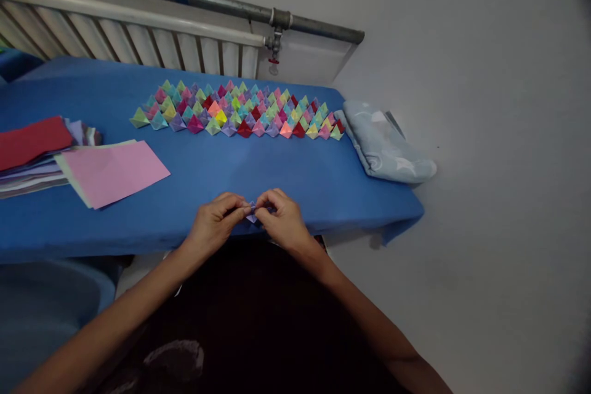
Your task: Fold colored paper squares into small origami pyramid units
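Note:
A small folded piece of purple paper (252, 218) is pinched between my two hands near the front edge of the blue-covered table (198, 166). My left hand (216, 220) grips its left side with thumb and forefinger. On the other side, my right hand (281, 217) has thumb and fingers closed on it. Fingers cover most of the paper, so its full shape is hidden. Beyond my hands, several rows of folded paper pieces (258, 128) in many colours stand close together.
A stack of coloured paper with a red sheet (34, 141) on top lies at the left, beside a pink sheet (117, 173). At the right end is a folded grey-blue cloth (385, 144). A radiator (152, 46) and a pipe (221, 5) run behind the table.

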`<state>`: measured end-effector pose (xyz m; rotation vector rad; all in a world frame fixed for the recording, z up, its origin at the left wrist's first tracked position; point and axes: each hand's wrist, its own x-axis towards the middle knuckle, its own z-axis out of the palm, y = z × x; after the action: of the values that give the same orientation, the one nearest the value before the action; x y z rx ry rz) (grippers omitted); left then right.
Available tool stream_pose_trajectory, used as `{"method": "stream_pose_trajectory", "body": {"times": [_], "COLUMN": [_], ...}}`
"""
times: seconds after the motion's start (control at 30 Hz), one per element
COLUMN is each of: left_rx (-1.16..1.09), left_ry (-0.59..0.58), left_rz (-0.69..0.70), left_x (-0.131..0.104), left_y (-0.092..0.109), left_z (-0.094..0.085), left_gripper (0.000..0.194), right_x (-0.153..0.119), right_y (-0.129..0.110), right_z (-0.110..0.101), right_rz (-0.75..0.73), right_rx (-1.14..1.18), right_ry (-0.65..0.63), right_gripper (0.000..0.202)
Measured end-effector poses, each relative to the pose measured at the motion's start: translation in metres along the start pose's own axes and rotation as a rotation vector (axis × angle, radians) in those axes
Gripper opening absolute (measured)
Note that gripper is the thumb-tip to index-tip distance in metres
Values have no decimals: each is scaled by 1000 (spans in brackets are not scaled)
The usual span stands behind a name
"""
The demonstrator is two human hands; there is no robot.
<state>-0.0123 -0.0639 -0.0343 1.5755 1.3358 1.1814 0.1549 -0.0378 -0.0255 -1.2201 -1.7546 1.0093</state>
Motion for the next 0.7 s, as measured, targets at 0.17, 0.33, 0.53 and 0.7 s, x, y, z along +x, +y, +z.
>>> {"method": "stream_pose_trajectory", "body": {"times": [0.17, 0.33, 0.53, 0.7], "left_rx": [4, 23, -1, -133], "left_ry": [-22, -59, -71, -47], "left_rz": [-5, -1, -28, -118], "left_x": [2, 4, 3, 3], "left_y": [0, 1, -1, 0], "left_z": [0, -3, -3, -1], "left_gripper": [15, 18, 20, 19], "right_x": [0, 0, 0, 0], "right_y": [0, 0, -1, 2], "right_z": [-2, -1, -2, -1], "right_rz": [-7, 45, 26, 77], "right_rx": [-2, 38, 47, 53], "right_ry": [-38, -67, -98, -107], "right_gripper": [10, 8, 10, 11]}}
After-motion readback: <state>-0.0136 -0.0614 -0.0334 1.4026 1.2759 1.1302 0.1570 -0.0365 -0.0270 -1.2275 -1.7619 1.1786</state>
